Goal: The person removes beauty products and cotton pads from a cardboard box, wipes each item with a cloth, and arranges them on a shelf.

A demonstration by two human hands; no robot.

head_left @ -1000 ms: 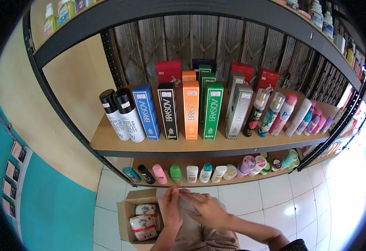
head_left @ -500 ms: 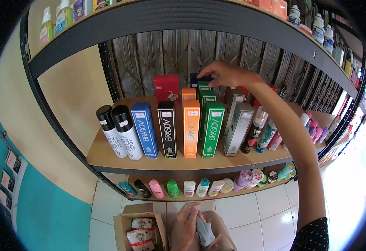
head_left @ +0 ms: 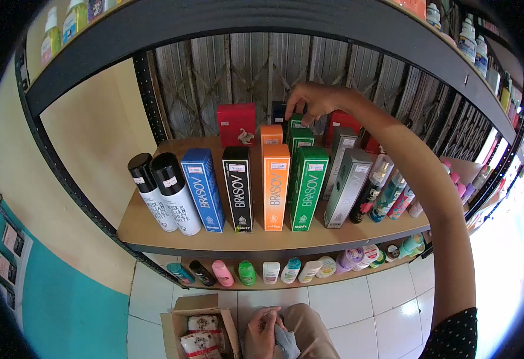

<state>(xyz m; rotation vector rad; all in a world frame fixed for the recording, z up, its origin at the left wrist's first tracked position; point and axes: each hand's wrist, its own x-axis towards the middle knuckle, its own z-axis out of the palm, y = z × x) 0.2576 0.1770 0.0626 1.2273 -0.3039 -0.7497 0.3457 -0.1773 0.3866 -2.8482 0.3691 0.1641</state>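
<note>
My right hand [head_left: 314, 103] reaches over the front rows to the back of the shelf. Its fingers and thumb come down on either side of the top of the rearmost green box [head_left: 296, 121]. Two more green boxes stand in line ahead of it, the front one a Brasov box [head_left: 308, 188]. Low down over my lap, my left hand [head_left: 261, 335] is closed around a grey cloth [head_left: 286, 343], partly hidden by the hand. Beside the green row stand orange boxes [head_left: 276, 188] on the left and silver boxes [head_left: 347, 188] on the right.
Black [head_left: 237, 190] and blue boxes [head_left: 203, 190], white spray cans [head_left: 181, 206] and a red box [head_left: 236, 124] share this shelf. Bottles [head_left: 247, 273] line the lower shelf. A cardboard box [head_left: 234, 335] of packets sits on the floor. An upper shelf edge [head_left: 262, 18] runs overhead.
My right hand has lowered, its fingers now down around the top of the rear green box. The left hand stays by my lap with the cloth. The view has shifted slightly.
</note>
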